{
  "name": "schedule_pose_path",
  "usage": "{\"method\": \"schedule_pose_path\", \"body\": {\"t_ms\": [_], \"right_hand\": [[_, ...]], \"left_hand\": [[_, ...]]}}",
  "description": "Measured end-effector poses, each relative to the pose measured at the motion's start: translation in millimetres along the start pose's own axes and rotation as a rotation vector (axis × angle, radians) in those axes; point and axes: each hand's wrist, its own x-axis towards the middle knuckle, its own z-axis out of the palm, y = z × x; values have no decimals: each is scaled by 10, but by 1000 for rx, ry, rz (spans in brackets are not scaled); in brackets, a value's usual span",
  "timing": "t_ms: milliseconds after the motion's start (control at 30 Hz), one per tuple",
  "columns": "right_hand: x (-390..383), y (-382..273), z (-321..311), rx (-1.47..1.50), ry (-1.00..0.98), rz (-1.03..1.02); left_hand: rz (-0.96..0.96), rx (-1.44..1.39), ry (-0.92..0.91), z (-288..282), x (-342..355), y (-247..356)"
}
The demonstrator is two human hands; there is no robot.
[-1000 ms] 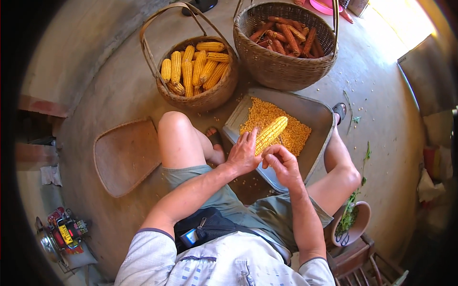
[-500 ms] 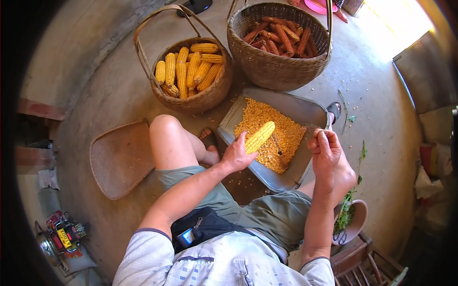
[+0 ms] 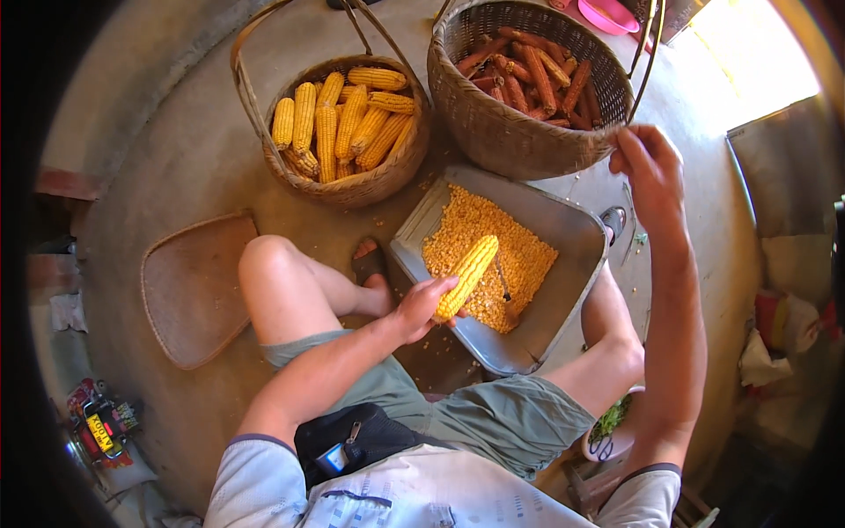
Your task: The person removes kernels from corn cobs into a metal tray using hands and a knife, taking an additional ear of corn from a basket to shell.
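Note:
My left hand is closed round the lower part of a yellow ear of corn, its tip pointing up and right. Below the ear is a grey metal basin between my legs, spread with loose corn kernels. On the kernels lies a thin dark tool whose kind I cannot make out. My right hand is raised beside the right rim of a large wicker basket of bare reddish cobs. Its fingers are pinched together; what they hold, if anything, is too small to name.
A smaller handled basket at the far left is full of yellow corn ears. A flat woven scoop lies left of my knee. A pale bucket with greens stands by my right thigh. A pink basin sits far right.
My right hand has moved from over the basin's right side, up and away, to the cob basket's rim. My left hand has drawn the ear of corn slightly nearer to me.

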Motion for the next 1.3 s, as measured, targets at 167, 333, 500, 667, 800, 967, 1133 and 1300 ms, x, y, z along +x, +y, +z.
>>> {"method": "schedule_pose_path", "body": {"t_ms": [167,333,500,667,800,967,1133,1300], "right_hand": [[1080,180,284,-293,82,-58],[1954,673,289,-587,100,-140],[2234,1097,203,-1079,271,-104],[2210,1402,80,-1460,-56,168],[1953,1429,208,-1386,-507,53],[1634,1090,179,-1326,-291,-43],[1083,930,-16,-1132,-107,-415],[-218,949,481,-779,-223,-442]], "left_hand": [[-11,242,86,-39,-74,-96],[-55,447,89,36,-164,-153],[-31,691,88,96,-231,-194],[52,876,111,192,-289,-112],[70,850,131,175,-303,-151],[51,771,126,186,-264,-184],[113,653,120,73,-64,-294],[46,358,102,-26,-89,-125]]}}
